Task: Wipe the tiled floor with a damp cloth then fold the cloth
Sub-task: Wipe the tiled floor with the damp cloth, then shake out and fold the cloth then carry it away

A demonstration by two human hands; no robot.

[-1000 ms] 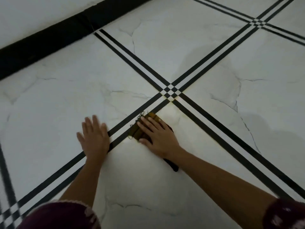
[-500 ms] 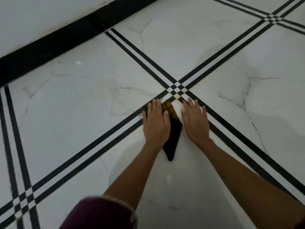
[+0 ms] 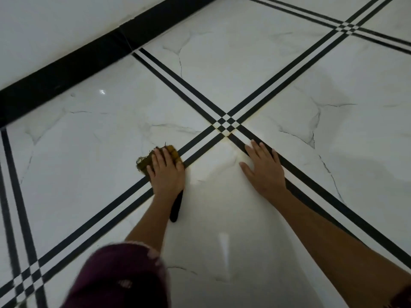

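White marble-look tiles with thin grey veins make up the floor (image 3: 222,70), glossy enough to catch a small glint of light near the wall. Paired black stripes (image 3: 278,85) run along the tile edges and cross in a little checkerboard just beyond the hands; two more such crossings show at the upper right and lower left. A black skirting (image 3: 89,63) runs diagonally across the upper left, with a plain pale wall (image 3: 44,25) above it. No writing or brand can be read on anything in view.

The left hand (image 3: 166,174) lies palm down on the cloth (image 3: 171,152), fingers straight, close together and pressing it flat to the floor rather than gripping it. The cloth sits on the stripes left of the central crossing: a mustard-yellow, frayed end pokes out past the fingertips, and a dark tail trails back beside the wrist. What lies under the palm is hidden, so the cloth's fold cannot be told.

The right hand (image 3: 264,170) rests flat and empty on the tile, fingers slightly spread, its fingertips over the inner black stripe, well apart from the cloth. The tile between the hands looks brighter, possibly damp. Maroon sleeves (image 3: 120,276) blur the bottom edge.
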